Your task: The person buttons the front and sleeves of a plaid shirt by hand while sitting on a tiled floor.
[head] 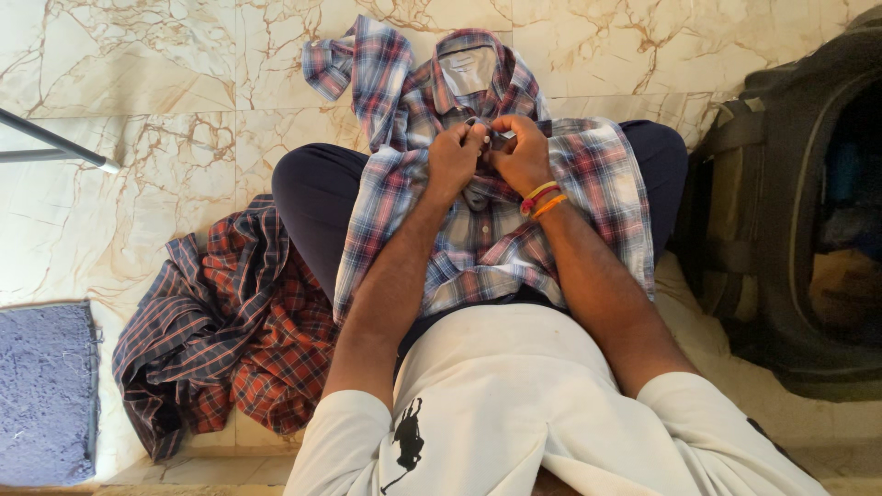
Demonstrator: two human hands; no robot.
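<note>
A blue, red and white plaid shirt (pixel 597 174) lies spread over my crossed legs, collar away from me. My left hand (pixel 455 156) and my right hand (pixel 522 152) meet at the shirt's front placket just below the collar, fingers pinched on the cloth where the buttons run. Coloured thread bands circle my right wrist. One sleeve of the shirt trails up onto the marble floor at the upper left.
A crumpled red and navy plaid shirt (pixel 230 331) lies on the marble floor (pixel 138 73) at my left. A grey mat (pixel 46 386) sits at the lower left, a metal leg (pixel 55 142) at the far left. A dark open bag (pixel 799 230) stands to my right.
</note>
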